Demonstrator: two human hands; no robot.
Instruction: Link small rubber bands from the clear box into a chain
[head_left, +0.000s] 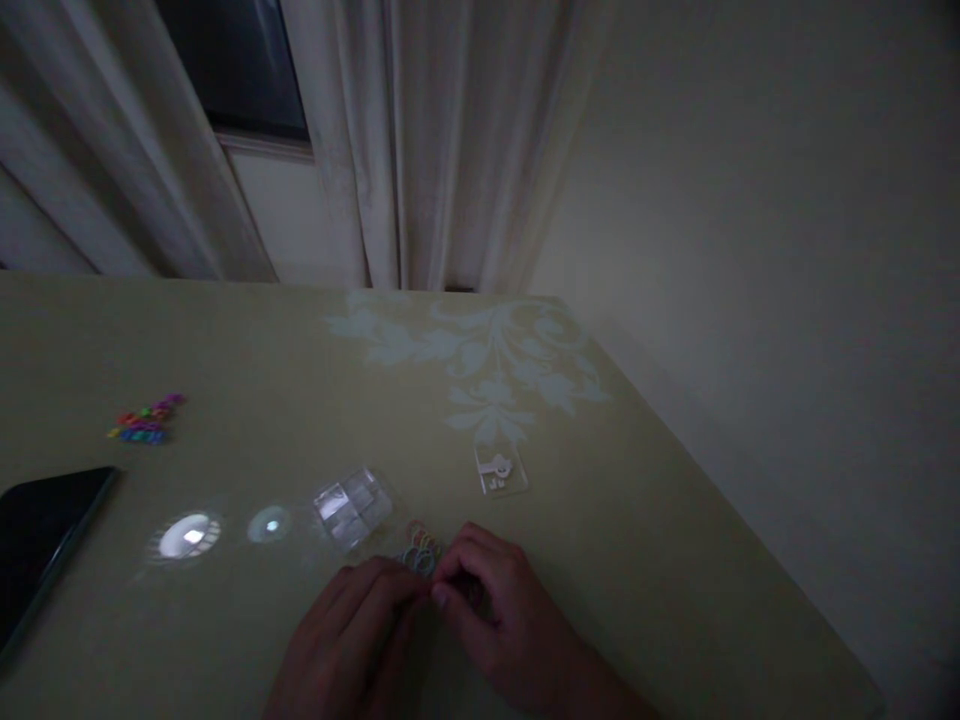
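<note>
Both hands meet low in the middle of the head view, fingertips nearly touching. My left hand [352,625] is closed, thumb and fingers drawn together. Opposite it, my right hand [499,610] pinches thumb against forefinger. Whatever sits between the fingertips is too small and dark to make out. Just beyond them lies a small heap of thin coloured rings [421,548], partly covered by the fingers. A clear plastic box with compartments [354,508] stands behind my left hand. Farther back and to the right rests a clear square piece with white shapes on it [502,470].
A small pile of bright coloured pieces [148,420] lies at the left, above a dark phone or tablet [49,545]. Light reflects off the tabletop [247,640]. Curtains [450,140] hang behind the table, and a wall [765,250] rises along its right edge.
</note>
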